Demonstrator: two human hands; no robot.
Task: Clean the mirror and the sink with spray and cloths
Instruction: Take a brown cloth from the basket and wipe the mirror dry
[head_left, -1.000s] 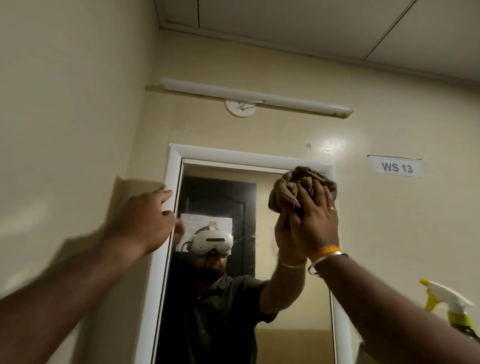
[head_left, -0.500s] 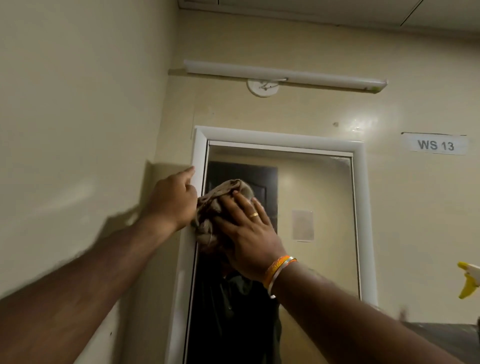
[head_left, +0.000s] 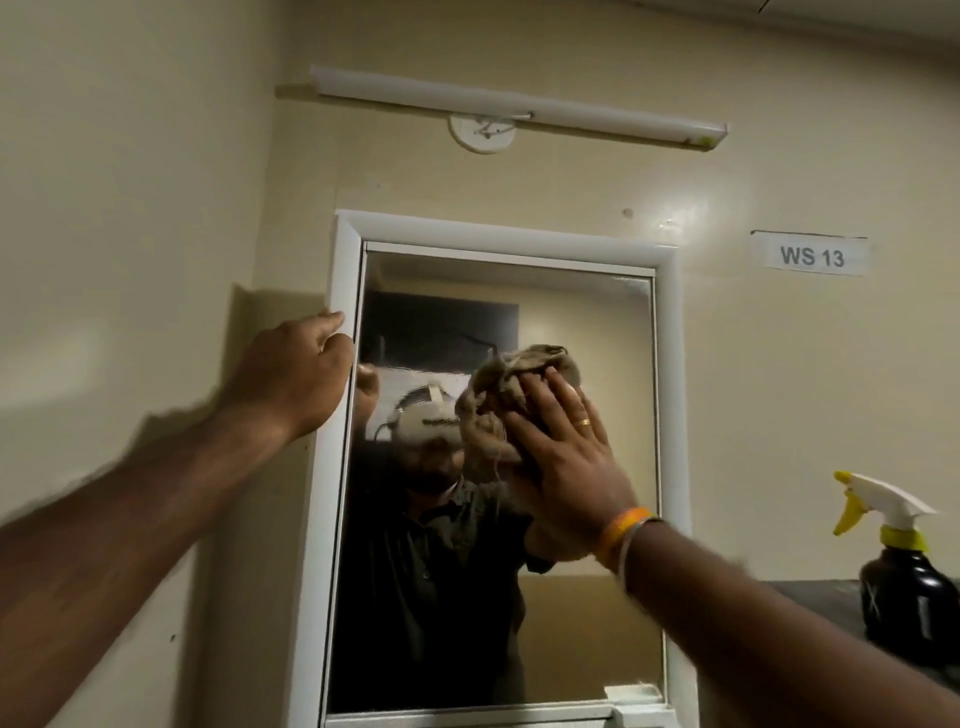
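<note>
A tall mirror (head_left: 587, 618) in a white frame (head_left: 347, 270) hangs on the cream wall. My right hand (head_left: 563, 462) presses a bunched brown cloth (head_left: 511, 382) flat against the glass near its middle, fingers spread over the cloth. My left hand (head_left: 296, 374) grips the frame's left edge, fingers curled around it. A dark spray bottle (head_left: 906, 603) with a white and yellow trigger stands at the right on a grey ledge. The sink is out of view.
A tube light (head_left: 519, 106) is mounted above the mirror. A label reading WS 13 (head_left: 811, 255) is stuck on the wall at the right. The grey ledge (head_left: 821, 597) runs along the right side. A side wall closes in on the left.
My right hand swept the cloth from the mirror's top right to its left edge, then back to the middle. My left hand stayed on the frame's left edge.
</note>
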